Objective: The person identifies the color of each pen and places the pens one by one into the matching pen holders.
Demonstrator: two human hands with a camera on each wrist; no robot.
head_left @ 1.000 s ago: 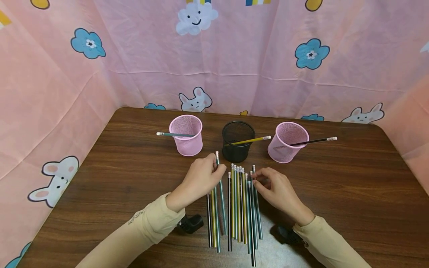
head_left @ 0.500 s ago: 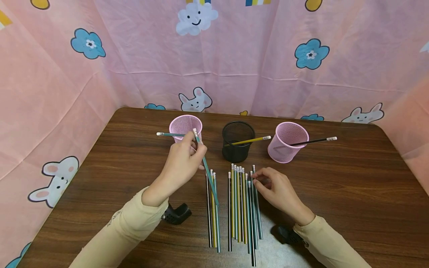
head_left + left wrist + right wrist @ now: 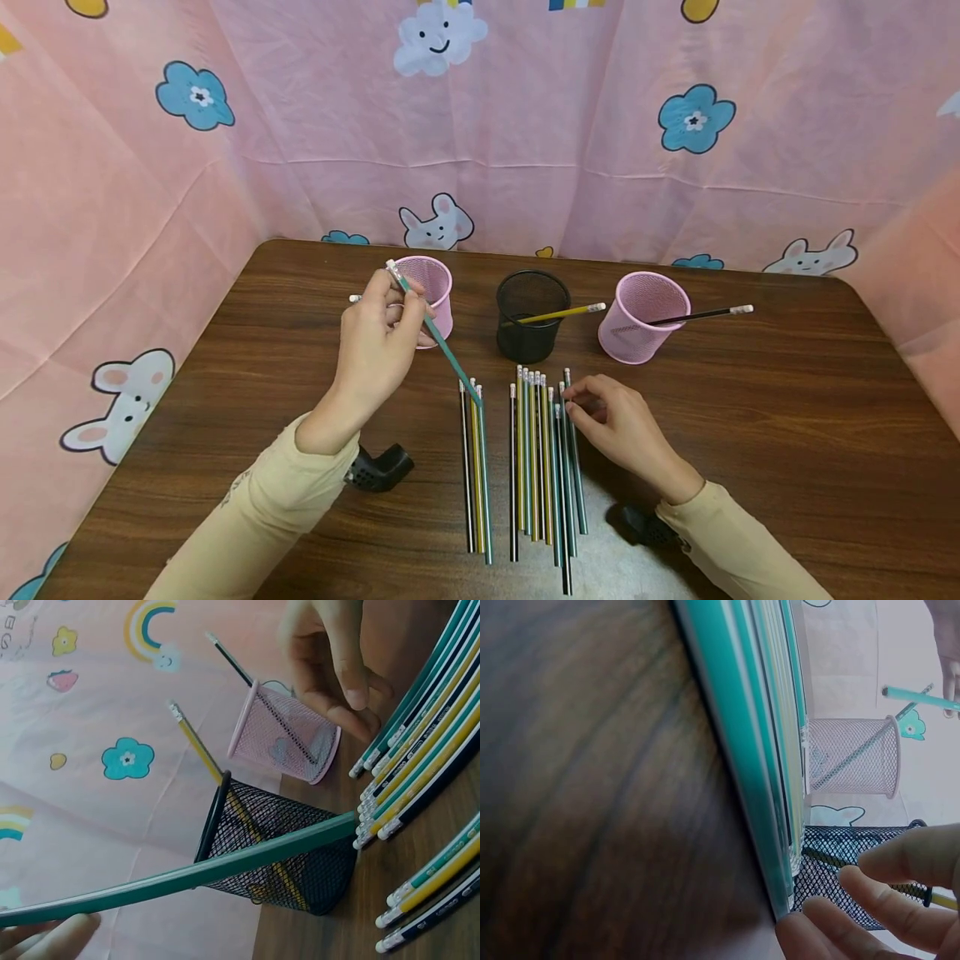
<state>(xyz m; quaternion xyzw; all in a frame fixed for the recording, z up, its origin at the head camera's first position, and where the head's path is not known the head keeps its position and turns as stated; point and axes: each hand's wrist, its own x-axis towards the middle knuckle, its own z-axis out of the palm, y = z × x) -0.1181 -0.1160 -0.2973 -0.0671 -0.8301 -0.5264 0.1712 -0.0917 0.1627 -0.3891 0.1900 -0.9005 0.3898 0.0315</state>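
My left hand [image 3: 367, 350] pinches a teal pencil [image 3: 450, 354] near its eraser end, at the left pink mesh cup [image 3: 442, 321]. The pencil slants down to the right, and its lower tip overlaps the small pencil group in the head view. Behind this hand, the eraser of another teal pencil [image 3: 355, 298] sticks out from that cup. My right hand [image 3: 622, 425] rests with loosely bent fingers at the eraser ends of the larger row of pencils [image 3: 522, 467]. In the right wrist view its fingertips [image 3: 799, 934] lie right at the outermost teal pencil, thumb apart.
A black mesh cup [image 3: 525, 343] in the middle holds a yellow pencil [image 3: 562, 314]. The right pink mesh cup [image 3: 630, 343] has a black pencil [image 3: 701, 316] leaning in it. Three pencils [image 3: 483, 475] lie left of the larger row. Patterned pink cloth [image 3: 525, 125] hangs behind the table.
My left hand has lifted the teal pencil from the small group and carried it left and away from me to the left pink cup. The right hand has stayed in place.
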